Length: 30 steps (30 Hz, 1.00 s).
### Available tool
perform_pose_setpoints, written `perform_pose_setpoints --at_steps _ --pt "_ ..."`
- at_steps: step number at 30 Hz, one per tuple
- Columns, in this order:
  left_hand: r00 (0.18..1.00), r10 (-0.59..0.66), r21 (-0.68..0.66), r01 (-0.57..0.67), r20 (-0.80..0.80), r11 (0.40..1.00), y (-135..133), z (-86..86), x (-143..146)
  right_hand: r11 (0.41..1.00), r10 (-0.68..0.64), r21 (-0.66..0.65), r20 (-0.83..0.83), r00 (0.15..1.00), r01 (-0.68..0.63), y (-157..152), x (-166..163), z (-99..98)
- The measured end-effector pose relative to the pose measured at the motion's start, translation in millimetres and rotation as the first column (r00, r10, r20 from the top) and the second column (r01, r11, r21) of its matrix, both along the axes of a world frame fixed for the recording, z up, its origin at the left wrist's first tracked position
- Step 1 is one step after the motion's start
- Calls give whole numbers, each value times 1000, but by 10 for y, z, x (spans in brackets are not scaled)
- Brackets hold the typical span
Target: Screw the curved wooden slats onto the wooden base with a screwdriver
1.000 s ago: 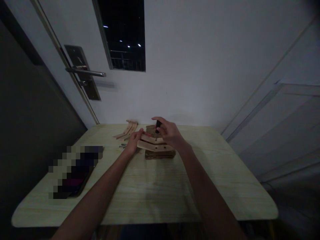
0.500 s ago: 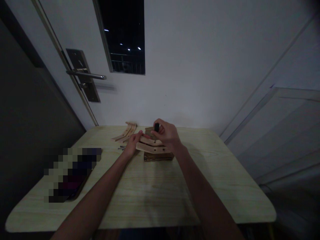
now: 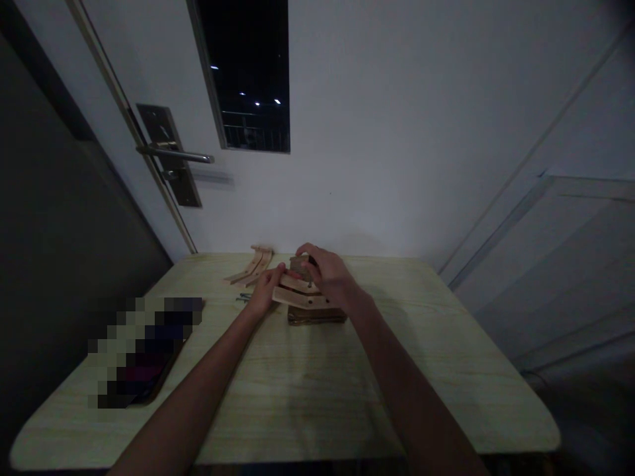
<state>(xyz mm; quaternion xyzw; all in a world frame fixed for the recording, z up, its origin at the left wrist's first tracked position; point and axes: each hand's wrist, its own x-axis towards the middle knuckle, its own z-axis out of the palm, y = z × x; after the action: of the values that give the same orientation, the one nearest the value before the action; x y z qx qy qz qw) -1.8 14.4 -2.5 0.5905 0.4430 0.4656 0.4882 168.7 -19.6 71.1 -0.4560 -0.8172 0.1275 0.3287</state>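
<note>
Fingers of the left hand (image 3: 264, 291) pinch the left end of the bent wooden strips (image 3: 297, 302) above a brown block (image 3: 317, 318); those of the right hand (image 3: 335, 271) curl, partly spread, round a dark object (image 3: 312, 260), grip unclear. A slackened left hold could let the overhanging strips pivot; metal pieces (image 3: 243, 297) crowd that hand, spare strips (image 3: 254, 268) lie beyond, and the right hand hides the right end.

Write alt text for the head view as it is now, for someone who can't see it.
A person's left hand holds bent wooden strips at their left ends over a brown block, while the right hand is curled above them, its grip unclear. More wooden pieces and a partly pixelated dark device lie on the pale table, before a white door.
</note>
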Motion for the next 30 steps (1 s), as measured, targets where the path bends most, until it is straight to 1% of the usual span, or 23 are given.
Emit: perform_pose_setpoints --at_steps 3,6,9,13,17,21,25,27,30 --pt "1000 3 3 -3 1 1000 16 -24 -12 997 68 -50 20 998 -67 -1 46 63" --pt "1000 -3 4 3 2 1000 13 -22 -19 994 87 -71 22 996 -86 -10 70 116" --pt "1000 6 0 -6 -4 1000 -6 2 -15 997 53 -66 27 998 -51 0 75 105" --pt "1000 20 -5 -20 -15 1000 -40 40 -5 999 -20 -38 23 1000 21 54 92 27" --pt "999 32 15 -31 -28 999 -70 71 -2 1000 -19 -17 23 1000 20 83 107 25" --pt "1000 19 3 -19 -1 1000 -63 71 -2 994 -105 -6 166 981 107 59 37 136" --pt "1000 7 -2 -7 3 1000 -52 58 -6 968 -241 14 323 915 250 38 -88 255" --pt "1000 2 -4 -2 3 1000 -58 59 -5 962 -261 18 352 899 273 34 -134 292" --pt "1000 -11 -29 12 29 999 -59 57 2 964 -254 16 362 897 267 39 -165 307"
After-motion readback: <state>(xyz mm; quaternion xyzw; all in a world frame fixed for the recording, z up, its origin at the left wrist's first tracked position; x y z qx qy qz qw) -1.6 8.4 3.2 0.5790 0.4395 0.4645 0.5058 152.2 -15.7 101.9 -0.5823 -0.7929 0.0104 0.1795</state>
